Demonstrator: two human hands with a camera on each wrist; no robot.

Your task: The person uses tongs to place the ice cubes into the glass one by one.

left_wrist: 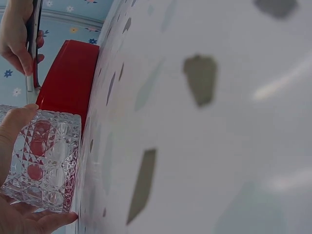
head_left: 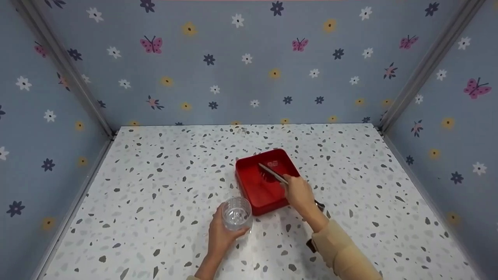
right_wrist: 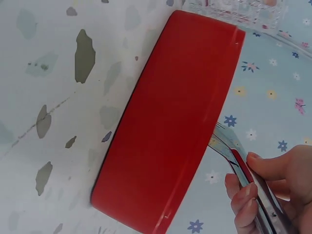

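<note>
A clear patterned glass [head_left: 237, 213] stands against the near left corner of a red tray [head_left: 268, 208]. My left hand [head_left: 221, 237] grips the glass, with thumb and fingers around its sides; the left wrist view shows the cut pattern of the glass [left_wrist: 46, 158] beside the red wall [left_wrist: 73, 73]. Above the tray's right part, my right hand [head_left: 301, 196] holds metal cutlery [head_left: 272, 173] slanting into the tray. Fork tines show in the right wrist view, where the fingers of my right hand [right_wrist: 273, 190] wrap the handles [right_wrist: 261, 200]. Whether these are two pieces, I cannot tell.
The speckled white table [head_left: 155, 175] has flowered blue walls [head_left: 249, 77] at its back and sides. A small dark object [head_left: 311, 245] shows beside my right sleeve, partly hidden. A shiny dark end [head_left: 320, 205] sticks out behind my right hand.
</note>
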